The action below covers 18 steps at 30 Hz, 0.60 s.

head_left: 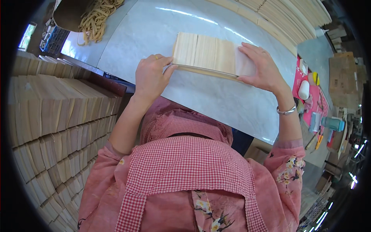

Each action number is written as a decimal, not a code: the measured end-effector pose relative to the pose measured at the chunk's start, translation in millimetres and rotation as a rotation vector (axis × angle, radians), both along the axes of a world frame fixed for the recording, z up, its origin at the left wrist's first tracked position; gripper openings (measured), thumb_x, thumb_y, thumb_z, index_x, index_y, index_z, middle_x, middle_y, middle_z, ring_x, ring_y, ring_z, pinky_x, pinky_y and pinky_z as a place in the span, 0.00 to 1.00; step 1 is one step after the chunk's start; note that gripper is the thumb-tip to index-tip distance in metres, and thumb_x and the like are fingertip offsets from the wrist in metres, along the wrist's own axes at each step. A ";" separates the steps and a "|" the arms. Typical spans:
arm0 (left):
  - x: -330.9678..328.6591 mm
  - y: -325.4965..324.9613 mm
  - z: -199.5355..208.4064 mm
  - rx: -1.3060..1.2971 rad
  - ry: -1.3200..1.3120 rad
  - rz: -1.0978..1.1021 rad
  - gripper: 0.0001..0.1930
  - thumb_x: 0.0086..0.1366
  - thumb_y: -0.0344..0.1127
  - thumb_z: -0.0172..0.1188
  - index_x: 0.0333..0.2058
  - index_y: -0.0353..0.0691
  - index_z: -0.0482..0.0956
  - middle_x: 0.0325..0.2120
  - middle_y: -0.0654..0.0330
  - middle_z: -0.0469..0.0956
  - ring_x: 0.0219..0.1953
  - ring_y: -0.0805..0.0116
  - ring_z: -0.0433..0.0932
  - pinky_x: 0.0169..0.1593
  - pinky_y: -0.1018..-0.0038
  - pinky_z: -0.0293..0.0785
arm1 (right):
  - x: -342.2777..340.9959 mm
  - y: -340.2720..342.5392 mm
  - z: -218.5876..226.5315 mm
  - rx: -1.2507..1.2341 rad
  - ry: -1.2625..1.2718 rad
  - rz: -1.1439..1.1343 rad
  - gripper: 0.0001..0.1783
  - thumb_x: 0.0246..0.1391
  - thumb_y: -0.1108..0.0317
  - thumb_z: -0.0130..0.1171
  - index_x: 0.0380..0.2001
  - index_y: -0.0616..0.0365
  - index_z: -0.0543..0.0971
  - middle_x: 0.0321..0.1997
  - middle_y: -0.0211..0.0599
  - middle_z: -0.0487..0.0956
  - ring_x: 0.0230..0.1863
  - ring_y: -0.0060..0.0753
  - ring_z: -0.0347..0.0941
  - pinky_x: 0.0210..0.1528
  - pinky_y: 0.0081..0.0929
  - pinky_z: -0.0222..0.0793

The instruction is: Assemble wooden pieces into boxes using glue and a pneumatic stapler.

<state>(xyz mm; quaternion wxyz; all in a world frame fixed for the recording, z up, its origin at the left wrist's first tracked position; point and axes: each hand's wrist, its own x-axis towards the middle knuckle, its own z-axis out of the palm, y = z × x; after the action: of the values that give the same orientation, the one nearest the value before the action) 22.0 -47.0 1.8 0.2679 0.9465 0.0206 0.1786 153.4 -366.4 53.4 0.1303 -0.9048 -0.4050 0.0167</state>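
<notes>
A flat bundle of thin pale wood strips (205,50) lies crosswise on the grey-white tabletop. My left hand (152,73) pinches the bundle's near left corner between thumb and forefinger. Around the right end curves my right hand (262,65), thumb at the near corner and fingers at the far one. A whitish, smooth end section (243,63) shows under that palm. Along the near side runs a thin dark line, from one hand to the other; I cannot make out what it is.
Tangled tan bands (96,21) spill from a container at the far left. Stacked wood bundles (50,104) rise on the left. Long pale wood strips (278,17) lie at the far right. Beyond my right arm are a white roll (304,90), a teal bottle (333,124) and a cardboard box (343,79).
</notes>
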 end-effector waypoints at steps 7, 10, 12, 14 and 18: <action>-1.3 -5.2 -0.6 0.169 -0.031 0.027 0.09 0.57 0.34 0.69 0.36 0.38 0.87 0.29 0.60 0.83 0.31 0.61 0.79 0.41 0.69 0.72 | -3.1 3.5 -3.6 -0.021 0.003 -0.008 0.46 0.36 0.61 0.78 0.63 0.55 0.73 0.69 0.38 0.72 0.66 0.43 0.68 0.71 0.36 0.60; -1.1 -4.9 -0.9 0.157 -0.025 0.016 0.09 0.57 0.34 0.69 0.36 0.38 0.87 0.29 0.60 0.83 0.31 0.62 0.78 0.41 0.69 0.72 | -4.8 6.8 -7.1 -0.010 0.020 -0.022 0.45 0.37 0.61 0.78 0.63 0.55 0.73 0.68 0.38 0.72 0.66 0.44 0.68 0.70 0.36 0.61; -0.9 -2.9 -0.8 0.112 -0.023 0.004 0.09 0.57 0.33 0.69 0.36 0.38 0.87 0.29 0.60 0.82 0.31 0.62 0.78 0.41 0.69 0.72 | -3.4 8.1 -8.7 0.009 0.016 -0.017 0.44 0.40 0.62 0.76 0.63 0.55 0.73 0.68 0.39 0.72 0.66 0.44 0.68 0.70 0.36 0.62; 0.2 -4.1 -0.1 0.083 -0.030 -0.022 0.09 0.57 0.33 0.69 0.35 0.37 0.87 0.29 0.60 0.82 0.31 0.62 0.78 0.41 0.70 0.72 | -4.9 0.5 -7.7 0.013 0.006 -0.034 0.43 0.41 0.62 0.76 0.63 0.55 0.73 0.68 0.39 0.73 0.66 0.45 0.68 0.69 0.36 0.63; 1.0 -5.1 0.9 0.105 -0.031 -0.018 0.08 0.58 0.33 0.69 0.35 0.37 0.86 0.29 0.60 0.82 0.30 0.62 0.78 0.41 0.70 0.71 | -11.1 -20.9 -19.6 0.246 -0.168 -0.065 0.33 0.47 0.67 0.71 0.59 0.57 0.76 0.62 0.40 0.76 0.62 0.44 0.71 0.65 0.33 0.66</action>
<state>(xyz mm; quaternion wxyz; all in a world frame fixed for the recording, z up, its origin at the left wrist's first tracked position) 23.0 -52.0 2.7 0.2197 0.9566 -0.0014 0.1916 142.2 -387.3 33.8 0.2061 -0.8929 -0.3840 -0.1132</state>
